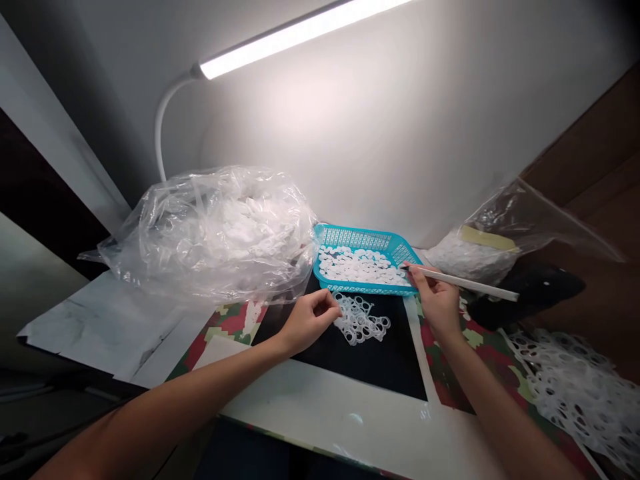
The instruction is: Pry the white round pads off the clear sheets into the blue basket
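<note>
At frame centre, the left hand (310,322) is resting with fingers together on a white ring strip (361,321), while the right hand (435,301) is clamping a pale rod (465,283) beside a teal basket (350,288) holding loose rings (360,265).

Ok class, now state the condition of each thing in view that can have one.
Lamp: lit
Right hand: gripping white rod
Left hand: curled, fingertips at translucent ring strip
Blue basket: holding loose white rings
Clear plastic bag: bulging with white pieces
Smaller clear bag: filled with white pieces
</note>
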A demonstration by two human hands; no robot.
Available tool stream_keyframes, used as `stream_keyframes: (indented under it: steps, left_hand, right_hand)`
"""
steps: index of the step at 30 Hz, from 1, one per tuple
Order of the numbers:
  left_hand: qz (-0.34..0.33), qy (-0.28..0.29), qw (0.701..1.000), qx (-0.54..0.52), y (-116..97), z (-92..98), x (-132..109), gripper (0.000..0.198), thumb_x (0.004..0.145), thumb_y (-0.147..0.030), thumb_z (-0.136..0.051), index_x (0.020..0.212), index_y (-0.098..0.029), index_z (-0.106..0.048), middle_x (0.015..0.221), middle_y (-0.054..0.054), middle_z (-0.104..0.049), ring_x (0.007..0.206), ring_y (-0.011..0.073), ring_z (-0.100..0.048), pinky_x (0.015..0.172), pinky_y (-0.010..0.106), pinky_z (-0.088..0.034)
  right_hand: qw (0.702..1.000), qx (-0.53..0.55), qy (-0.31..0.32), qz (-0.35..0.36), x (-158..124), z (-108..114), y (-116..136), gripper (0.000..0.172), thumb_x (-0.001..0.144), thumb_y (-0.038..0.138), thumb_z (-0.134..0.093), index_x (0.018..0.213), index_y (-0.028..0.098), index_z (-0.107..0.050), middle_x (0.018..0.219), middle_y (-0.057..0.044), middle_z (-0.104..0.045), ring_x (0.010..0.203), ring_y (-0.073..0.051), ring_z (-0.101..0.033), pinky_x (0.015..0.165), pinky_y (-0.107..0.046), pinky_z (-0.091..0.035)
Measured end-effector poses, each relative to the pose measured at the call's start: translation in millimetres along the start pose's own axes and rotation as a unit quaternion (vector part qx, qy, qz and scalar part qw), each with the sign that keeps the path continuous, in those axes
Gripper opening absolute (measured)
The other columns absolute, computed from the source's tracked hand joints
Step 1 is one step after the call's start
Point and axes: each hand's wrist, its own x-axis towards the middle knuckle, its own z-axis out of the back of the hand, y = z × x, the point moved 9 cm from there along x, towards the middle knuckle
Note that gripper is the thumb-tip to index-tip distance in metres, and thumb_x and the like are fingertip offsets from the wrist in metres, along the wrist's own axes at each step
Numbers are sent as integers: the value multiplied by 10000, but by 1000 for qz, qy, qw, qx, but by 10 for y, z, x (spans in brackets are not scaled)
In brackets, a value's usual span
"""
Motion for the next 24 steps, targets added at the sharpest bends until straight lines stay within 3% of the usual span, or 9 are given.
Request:
stream_keyframes:
  steps: [9,14,18,24]
  left_hand:
    - [-38,0,999,21,-94,23,-31,161,810,-286,-535,715,-160,-565,719,-6,-586,663,109,-507,603,224,-371]
    - [-51,-6,998,25,-131,35,-40,165,810,-295,-536,715,-162,-560,724,-8,-589,676,112,-515,613,223,-372]
    - [-61,-13,998,30,-155,57,-41,167,811,-293,-530,707,-164,-550,710,-13,-575,654,107,-491,600,223,-360]
    - [-75,-15,996,34,-187,73,-49,171,810,-290,-522,693,-167,-542,680,-19,-553,636,108,-476,589,228,-351]
  right_hand:
    - [997,-60,31,36,47,-35,183,280,800,413,-614,953,189,-683,1065,-67,-688,1043,-228,-613,954,-384,-454]
    - [991,-129,33,25,44,-27,167,313,777,443,-626,905,166,-695,955,-68,-701,921,-240,-640,858,-385,-490]
    - [992,-118,37,2,107,-54,105,364,769,478,-619,879,138,-688,826,-77,-714,785,-226,-673,763,-364,-529]
    - [992,-118,47,-12,122,-75,76,393,761,501,-617,868,129,-685,856,-92,-716,827,-232,-670,769,-356,-522]
